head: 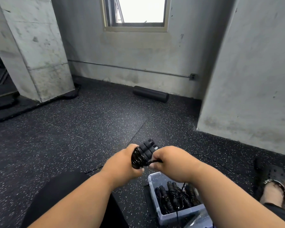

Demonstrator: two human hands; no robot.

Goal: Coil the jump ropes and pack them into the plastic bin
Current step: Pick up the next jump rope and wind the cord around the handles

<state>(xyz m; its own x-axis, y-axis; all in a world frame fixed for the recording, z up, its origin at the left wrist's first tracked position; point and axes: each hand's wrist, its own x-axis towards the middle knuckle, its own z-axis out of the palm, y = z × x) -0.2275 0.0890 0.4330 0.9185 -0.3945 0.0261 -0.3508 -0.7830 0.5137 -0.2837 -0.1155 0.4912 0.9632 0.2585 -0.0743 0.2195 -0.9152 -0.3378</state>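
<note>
I hold a black jump rope bundle (143, 153) in front of me, above the floor. My left hand (124, 162) grips the coiled cord and the two black handles, which stick up and to the right. My right hand (169, 159) pinches a black strand of the rope's cord just right of the bundle. Below my right forearm a clear plastic bin (161, 213) stands on the floor, holding several black coiled jump ropes (174, 196). A loose cord hangs over the bin's front.
The speckled black rubber floor (89, 129) stretches ahead. A black foam roller (150, 93) lies by the far wall. A concrete pillar (36, 51) stands left, a wall corner right. My leg lies at lower left, my sandalled foot (270, 186) at right.
</note>
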